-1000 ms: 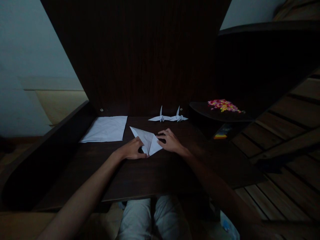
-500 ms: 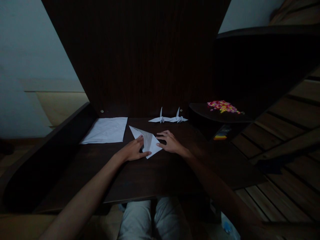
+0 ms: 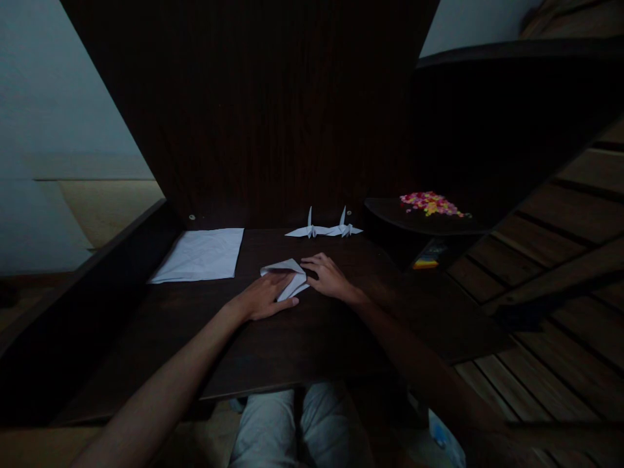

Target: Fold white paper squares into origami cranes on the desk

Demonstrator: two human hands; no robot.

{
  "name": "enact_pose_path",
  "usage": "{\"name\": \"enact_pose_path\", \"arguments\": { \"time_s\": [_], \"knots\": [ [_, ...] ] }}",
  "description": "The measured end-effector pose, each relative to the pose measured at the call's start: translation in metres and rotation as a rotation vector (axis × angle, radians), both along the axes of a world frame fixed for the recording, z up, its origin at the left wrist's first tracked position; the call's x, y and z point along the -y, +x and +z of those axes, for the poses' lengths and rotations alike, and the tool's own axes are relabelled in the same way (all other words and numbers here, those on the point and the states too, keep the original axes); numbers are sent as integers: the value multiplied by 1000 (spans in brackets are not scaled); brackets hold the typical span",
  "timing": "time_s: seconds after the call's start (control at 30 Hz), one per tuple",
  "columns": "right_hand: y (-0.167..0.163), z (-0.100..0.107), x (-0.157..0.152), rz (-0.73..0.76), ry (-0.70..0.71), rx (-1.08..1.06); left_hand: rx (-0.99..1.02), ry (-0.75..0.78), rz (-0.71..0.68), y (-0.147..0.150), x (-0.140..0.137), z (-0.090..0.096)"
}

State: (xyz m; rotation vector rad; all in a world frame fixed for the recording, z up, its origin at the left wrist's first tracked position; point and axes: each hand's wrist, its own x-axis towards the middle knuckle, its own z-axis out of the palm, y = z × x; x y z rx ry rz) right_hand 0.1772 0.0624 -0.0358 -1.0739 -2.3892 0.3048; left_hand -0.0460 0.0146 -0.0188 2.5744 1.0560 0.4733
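Observation:
A partly folded sheet of white paper (image 3: 291,286) lies on the dark desk with its upper layer raised into a flap. My left hand (image 3: 266,296) is flat against it, fingers stretched in under the flap and thumb out along the lower edge. At the paper's right corner is my right hand (image 3: 329,276), its thumb and fingertips closing on that edge; the fingertips are partly in shadow. Behind the paper stand two white origami cranes (image 3: 311,231), (image 3: 344,230), wing to wing near the back panel.
A flat white paper stack (image 3: 199,255) lies at the left by the desk's side wall (image 3: 97,286). To the right, a low rounded shelf (image 3: 385,211) bears a pile of small pink, red and yellow pieces (image 3: 433,203). Under it sits a yellow-orange item (image 3: 426,264). The desk's front edge (image 3: 253,390) is above my knees.
The paper's left point has been brought up and over to the right, and a flap now stands open over my left fingers. My right hand stays at the right corner. The view has shifted slightly.

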Motion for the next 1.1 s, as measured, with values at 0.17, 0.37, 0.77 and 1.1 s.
{"name": "enact_pose_path", "arguments": {
  "time_s": [0.17,0.37,0.77,1.1],
  "knots": [
    [7,7,-3,97,-73,-93,-3,-32,1,0,2,0],
    [8,14,0,217,-132,-145,-65,-13,-3,1,3,-1],
    [1,4,4,201,48,-73,-19,138,-49,2,1,0],
    [2,3,4,182,153,89,-80,62,-65,-8,3,11]
  ]
}}
